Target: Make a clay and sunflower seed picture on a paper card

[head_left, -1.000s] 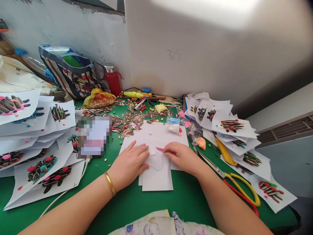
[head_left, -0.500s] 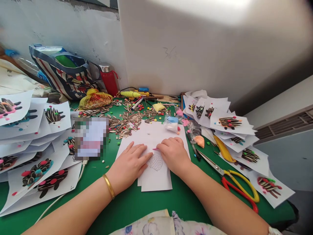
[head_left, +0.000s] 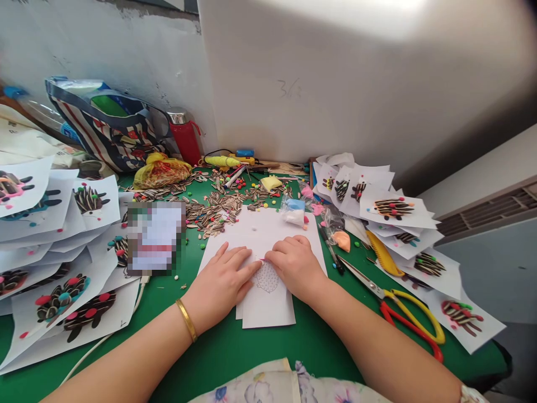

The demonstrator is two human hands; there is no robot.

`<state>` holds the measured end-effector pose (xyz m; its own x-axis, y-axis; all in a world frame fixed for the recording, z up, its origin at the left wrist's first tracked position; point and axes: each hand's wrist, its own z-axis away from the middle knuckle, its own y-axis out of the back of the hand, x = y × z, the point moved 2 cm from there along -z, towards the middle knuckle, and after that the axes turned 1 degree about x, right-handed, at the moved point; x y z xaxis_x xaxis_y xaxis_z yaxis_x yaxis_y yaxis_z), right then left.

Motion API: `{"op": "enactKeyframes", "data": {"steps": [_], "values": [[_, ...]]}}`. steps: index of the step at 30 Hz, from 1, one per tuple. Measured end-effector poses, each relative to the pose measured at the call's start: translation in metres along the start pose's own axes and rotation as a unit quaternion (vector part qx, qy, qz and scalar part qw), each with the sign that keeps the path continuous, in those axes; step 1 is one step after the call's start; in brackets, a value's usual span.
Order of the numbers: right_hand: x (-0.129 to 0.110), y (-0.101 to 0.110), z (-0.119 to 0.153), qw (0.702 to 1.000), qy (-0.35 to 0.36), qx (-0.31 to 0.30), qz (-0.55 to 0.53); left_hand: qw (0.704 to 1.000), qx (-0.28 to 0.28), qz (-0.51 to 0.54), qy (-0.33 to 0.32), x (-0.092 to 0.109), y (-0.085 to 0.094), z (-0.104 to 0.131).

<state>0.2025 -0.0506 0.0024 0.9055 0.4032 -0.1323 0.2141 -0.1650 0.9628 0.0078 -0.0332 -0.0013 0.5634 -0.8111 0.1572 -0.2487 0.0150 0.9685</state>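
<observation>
A white sheet (head_left: pixel 271 313) with a dotted oval drawing (head_left: pixel 267 278) lies in front of me on larger white paper (head_left: pixel 218 246). My left hand (head_left: pixel 226 278) rests flat on it, fingers spread, the index fingertip at the drawing's upper edge. With its fingers closed, my right hand (head_left: pixel 297 263) presses a small strip of pink clay (head_left: pixel 262 259) onto the paper at the drawing's top. Most of the strip is hidden under the fingers.
Sunflower seeds (head_left: pixel 213 210) are scattered behind the paper. Scissors (head_left: pixel 390 296), a yellow comb-like tool (head_left: pixel 384 254) and bagged clay (head_left: pixel 293 211) lie to the right. Stacked seed pictures (head_left: pixel 62 302) flank both sides. A phone (head_left: pixel 156 238), red flask (head_left: pixel 185 140) and bag (head_left: pixel 113 126) stand leftward.
My right hand has shifted slightly left, and less of the pink strip shows beside its fingers. My left hand stays in place on the paper.
</observation>
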Motion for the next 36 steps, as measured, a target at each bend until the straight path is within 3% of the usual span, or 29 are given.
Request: {"op": "enactKeyframes", "data": {"steps": [23, 36], "values": [[0.0032, -0.0012, 0.0004, 0.999, -0.046, 0.014, -0.025, 1.0, 0.007, -0.016, 0.011, 0.0034, 0.0008, -0.0009], [-0.0039, -0.0054, -0.0005, 0.998, -0.031, 0.022, -0.04, 1.0, 0.0, -0.016, 0.007, 0.0026, 0.0009, -0.0013]]}}
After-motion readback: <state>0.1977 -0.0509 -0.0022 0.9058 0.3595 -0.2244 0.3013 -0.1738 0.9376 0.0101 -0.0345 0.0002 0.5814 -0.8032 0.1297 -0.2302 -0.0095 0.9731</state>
